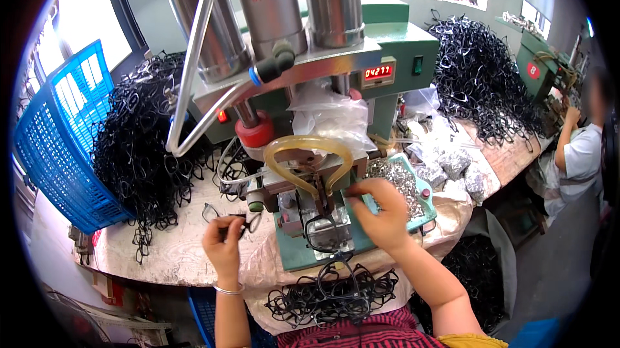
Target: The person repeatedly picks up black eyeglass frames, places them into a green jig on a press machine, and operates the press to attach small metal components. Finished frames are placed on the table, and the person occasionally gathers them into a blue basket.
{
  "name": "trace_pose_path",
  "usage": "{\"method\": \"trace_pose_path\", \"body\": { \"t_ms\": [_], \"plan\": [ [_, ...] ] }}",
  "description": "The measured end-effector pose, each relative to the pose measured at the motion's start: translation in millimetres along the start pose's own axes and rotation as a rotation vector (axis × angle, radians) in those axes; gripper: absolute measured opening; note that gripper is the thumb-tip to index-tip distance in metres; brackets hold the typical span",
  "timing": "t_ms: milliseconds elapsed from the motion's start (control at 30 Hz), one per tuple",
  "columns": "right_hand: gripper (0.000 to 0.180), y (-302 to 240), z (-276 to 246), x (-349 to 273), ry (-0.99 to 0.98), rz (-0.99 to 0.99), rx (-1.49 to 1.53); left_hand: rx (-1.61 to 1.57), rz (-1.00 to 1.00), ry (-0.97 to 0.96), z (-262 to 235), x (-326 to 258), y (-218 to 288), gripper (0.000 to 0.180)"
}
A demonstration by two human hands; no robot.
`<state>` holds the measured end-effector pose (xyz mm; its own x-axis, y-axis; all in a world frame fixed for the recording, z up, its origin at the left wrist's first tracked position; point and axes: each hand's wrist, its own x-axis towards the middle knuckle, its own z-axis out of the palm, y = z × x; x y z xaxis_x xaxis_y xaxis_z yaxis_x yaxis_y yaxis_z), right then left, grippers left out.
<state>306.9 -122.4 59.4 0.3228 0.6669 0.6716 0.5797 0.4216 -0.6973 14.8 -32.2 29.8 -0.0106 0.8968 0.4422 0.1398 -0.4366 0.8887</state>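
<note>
A bare strip of table (pixel 181 245) is left at nine o'clock of the press (pixel 310 174), hemmed by the frame pile (pixel 139 148) at ten o'clock and the parts tray (pixel 400 183) at three o'clock.

Eyeglass-frame workshop: press machine (pixel 303 90), frame heaps (pixel 139 148)

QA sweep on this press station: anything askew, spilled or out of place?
Mostly messy, not damaged. Black eyeglass frames spill tangled out of the tipped blue basket. One frame sits on the press fixture; the left hand pinches another, and the right hand reaches the fixture.
</note>
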Motion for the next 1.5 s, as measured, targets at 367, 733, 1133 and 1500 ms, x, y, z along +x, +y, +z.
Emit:
{"method": "trace_pose_path", "body": {
  "t_ms": [367,733,1133,1500],
  "plan": [
    [0.044,-24.3,27.2,-11.0,-0.045,0.456,0.615,0.314,0.619,-0.108,17.1,-21.4,84.2,0.032],
    [0.024,-5.0,-13.0,-7.8,-0.204,0.089,-0.019,0.396,1.158,-0.699,75.3,-33.9,134.7,0.032],
    [0.012,81.6,-39.2,-37.3,-0.016,0.098,-0.605,0.32,1.122,-0.617,78.6,-38.6,125.8,0.03],
    [0.01,66.2,-49.1,-45.8,0.15,0.188,-0.287,1.167,0.4,-0.158,-81.5,48.7,-103.4,0.045]
  ]
}}
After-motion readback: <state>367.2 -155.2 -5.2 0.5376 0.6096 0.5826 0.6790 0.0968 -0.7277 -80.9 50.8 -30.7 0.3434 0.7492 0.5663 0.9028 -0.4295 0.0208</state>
